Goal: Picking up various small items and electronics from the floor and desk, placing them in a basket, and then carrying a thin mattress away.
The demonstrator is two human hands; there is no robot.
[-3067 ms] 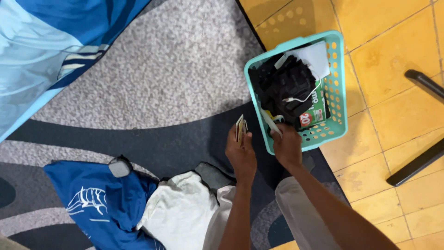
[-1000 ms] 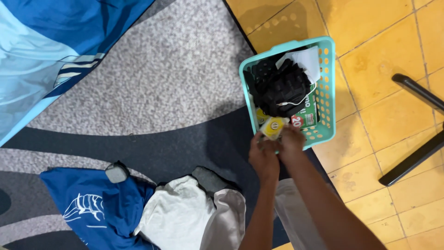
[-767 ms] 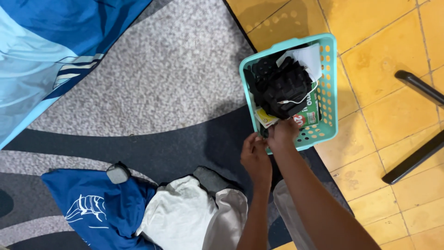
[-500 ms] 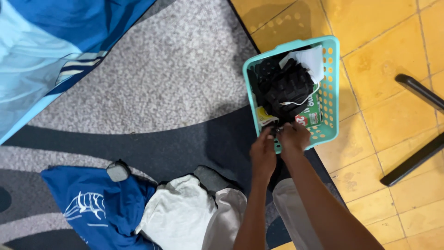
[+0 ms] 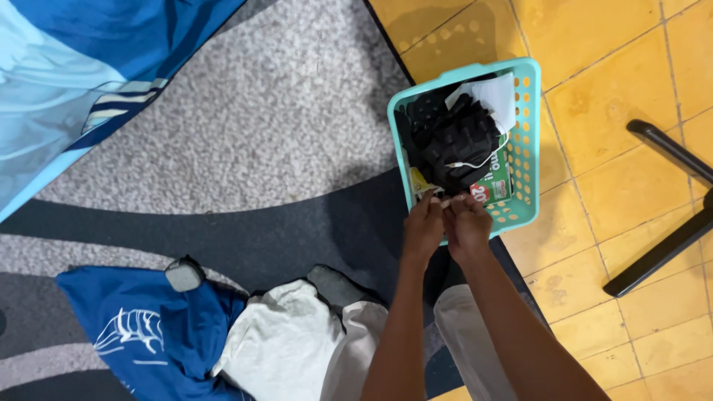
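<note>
Rug (image 5: pixel 245 148): grey and dark swirls, filling the left of the view.
Basket (image 5: pixel 529 134): turquoise, perforated, at 1 o'clock on yellow floor tiles (image 5: pixel 594 44).
Black cloth (image 5: pixel 453 141): heaped inside the basket.
Green packet (image 5: pixel 494 182): flat, red patch, at the basket's near end.
Left hand (image 5: pixel 423 226): fingertips pressed to the right's.
Right hand (image 5: pixel 468 226): both meet over the basket's near rim; what they pinch, cannot tell.

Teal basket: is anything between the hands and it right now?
Nothing visible is. The left hand and right hand meet at the near rim of the teal basket, fingertips over the edge, beside the black items inside.
</note>
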